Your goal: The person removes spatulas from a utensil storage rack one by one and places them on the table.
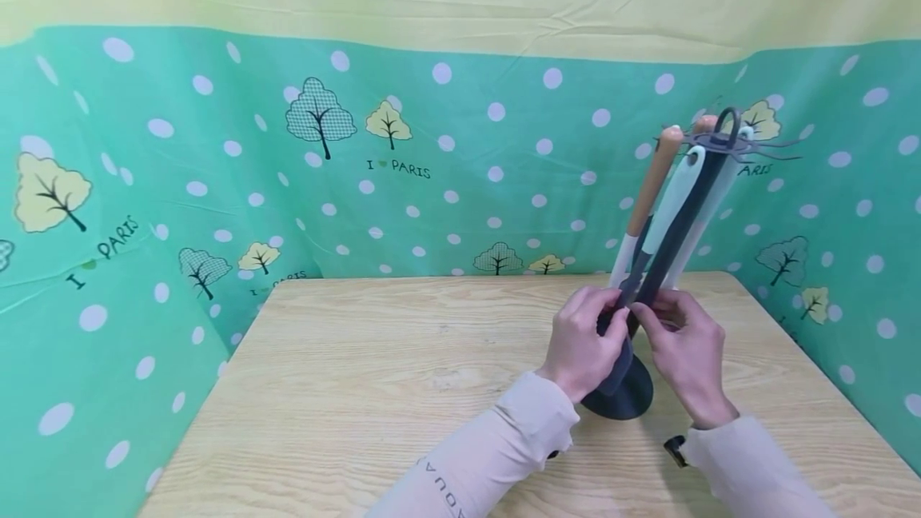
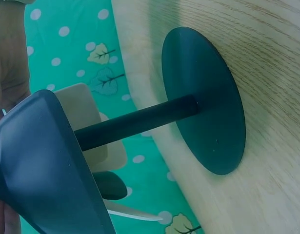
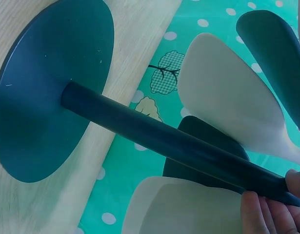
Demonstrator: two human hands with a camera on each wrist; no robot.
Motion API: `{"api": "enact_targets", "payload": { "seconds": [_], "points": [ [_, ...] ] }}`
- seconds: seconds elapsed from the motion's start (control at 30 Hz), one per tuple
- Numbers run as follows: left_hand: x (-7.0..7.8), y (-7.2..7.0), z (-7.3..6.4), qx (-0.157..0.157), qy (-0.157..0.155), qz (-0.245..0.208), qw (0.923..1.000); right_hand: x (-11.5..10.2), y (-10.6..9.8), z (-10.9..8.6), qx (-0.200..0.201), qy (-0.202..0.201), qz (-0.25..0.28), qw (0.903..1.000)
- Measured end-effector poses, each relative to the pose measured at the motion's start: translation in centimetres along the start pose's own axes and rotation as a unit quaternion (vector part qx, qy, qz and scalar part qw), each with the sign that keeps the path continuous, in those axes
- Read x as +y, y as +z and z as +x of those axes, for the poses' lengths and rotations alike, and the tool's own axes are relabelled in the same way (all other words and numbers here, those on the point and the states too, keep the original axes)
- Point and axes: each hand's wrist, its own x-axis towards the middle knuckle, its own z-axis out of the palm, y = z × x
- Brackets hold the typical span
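A dark utensil stand [image 1: 680,240] leans to the right, its pole rising from a round base [image 1: 636,400] at the table. My right hand [image 1: 688,348] grips the pole, with thumb and fingertips around it in the right wrist view. My left hand [image 1: 583,342] pinches the neck of a dark turner [image 2: 47,161], which has a mint handle [image 1: 675,202] and hangs along the pole. Around the pole hang other utensils, including one with a brown handle [image 1: 653,186] and a pale spatula [image 3: 225,87]. The left fingers are mostly hidden behind the turner in the left wrist view.
Thin hooks [image 1: 773,152] spread from the stand's top, under a loop. The wooden table [image 1: 374,358] extends left of the stand. A green dotted curtain [image 1: 403,206] closes off the back and both sides, near the utensil handles.
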Motion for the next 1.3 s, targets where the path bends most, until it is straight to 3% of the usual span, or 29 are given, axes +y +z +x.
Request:
{"api": "enact_targets", "payload": {
  "seconds": [0.27,1.3],
  "points": [
    [0.0,-0.8,0.1,0.01,0.015,0.016,0.9997,-0.2,0.3,-0.1,0.001,-0.013,0.015,0.9998],
    [-0.6,-2.6,-0.2,0.003,0.02,0.035,0.9992,-1.4,1.6,-0.2,-0.008,-0.021,0.022,0.9995]
  ]
}}
